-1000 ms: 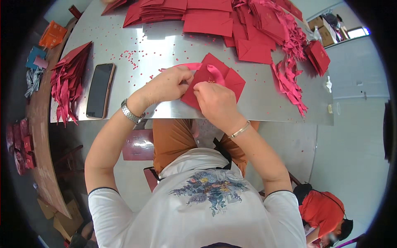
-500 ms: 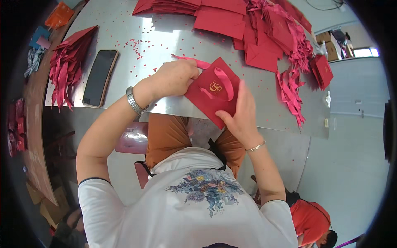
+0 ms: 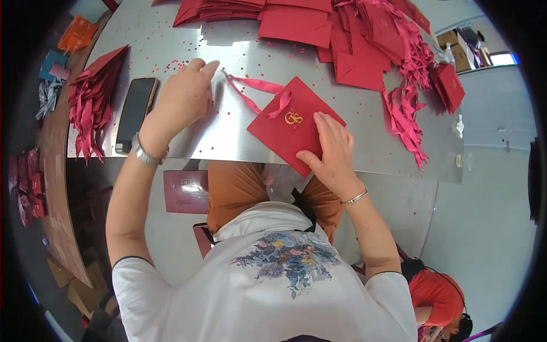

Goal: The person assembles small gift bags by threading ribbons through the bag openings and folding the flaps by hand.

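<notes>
A small red paper gift bag (image 3: 296,137) with a gold emblem lies tilted at the table's near edge, its lower corner overhanging. My right hand (image 3: 333,151) rests on its right side, thumb and fingers spread over the paper. A pink ribbon handle (image 3: 279,107) loops on the bag's front; another pink ribbon (image 3: 259,85) stretches from its upper left side across the table. Left of that ribbon's end, my left hand (image 3: 182,97) is raised over the table, fingers loosely bent and apart, with nothing seen in it.
A phone (image 3: 135,114) and a stack of red bags with ribbons (image 3: 97,100) lie at the left. Piles of red bags (image 3: 296,25) cover the far side, with ribbons (image 3: 405,122) hanging at the right. Red dots are scattered on the metal table (image 3: 228,137). A person in red (image 3: 436,296) is at lower right.
My left hand has left the bag's upper left edge and moved left, letting go. The second ribbon now lies stretched out. My right hand has flattened onto the bag's front.
</notes>
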Tool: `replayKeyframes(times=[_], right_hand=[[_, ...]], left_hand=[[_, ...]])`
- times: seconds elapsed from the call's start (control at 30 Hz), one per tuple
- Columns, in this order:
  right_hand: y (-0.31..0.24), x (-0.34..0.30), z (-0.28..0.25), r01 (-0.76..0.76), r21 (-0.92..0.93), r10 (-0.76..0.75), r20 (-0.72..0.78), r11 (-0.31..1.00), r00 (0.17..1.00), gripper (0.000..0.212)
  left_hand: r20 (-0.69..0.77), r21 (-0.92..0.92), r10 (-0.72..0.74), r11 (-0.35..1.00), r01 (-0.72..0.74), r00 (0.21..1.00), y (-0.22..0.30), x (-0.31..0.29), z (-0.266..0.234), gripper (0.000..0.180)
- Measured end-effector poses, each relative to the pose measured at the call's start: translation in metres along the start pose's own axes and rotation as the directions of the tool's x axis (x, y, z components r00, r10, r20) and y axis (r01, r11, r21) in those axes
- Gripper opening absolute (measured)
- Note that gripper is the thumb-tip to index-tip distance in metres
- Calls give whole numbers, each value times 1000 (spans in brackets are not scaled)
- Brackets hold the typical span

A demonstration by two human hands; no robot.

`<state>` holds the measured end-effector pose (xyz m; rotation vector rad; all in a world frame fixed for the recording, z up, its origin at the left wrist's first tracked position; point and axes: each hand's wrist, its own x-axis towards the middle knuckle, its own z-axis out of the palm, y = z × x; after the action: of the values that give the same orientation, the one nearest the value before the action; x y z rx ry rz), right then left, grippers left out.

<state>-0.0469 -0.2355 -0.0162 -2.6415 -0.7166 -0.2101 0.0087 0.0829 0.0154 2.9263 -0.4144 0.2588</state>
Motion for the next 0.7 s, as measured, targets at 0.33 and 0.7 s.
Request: replayKeyframes(times=[0.33, 0.7], right_hand=[[1, -2, 5, -6, -5, 6, 2, 1000, 1000, 71], [5, -3, 3, 10, 38, -9, -16, 999, 1000, 66]], left_hand=[[-28, -297, -54, 954, 43, 998, 112, 22, 31, 16], [21, -293, -47, 955, 51, 999, 41, 15, 23, 17]])
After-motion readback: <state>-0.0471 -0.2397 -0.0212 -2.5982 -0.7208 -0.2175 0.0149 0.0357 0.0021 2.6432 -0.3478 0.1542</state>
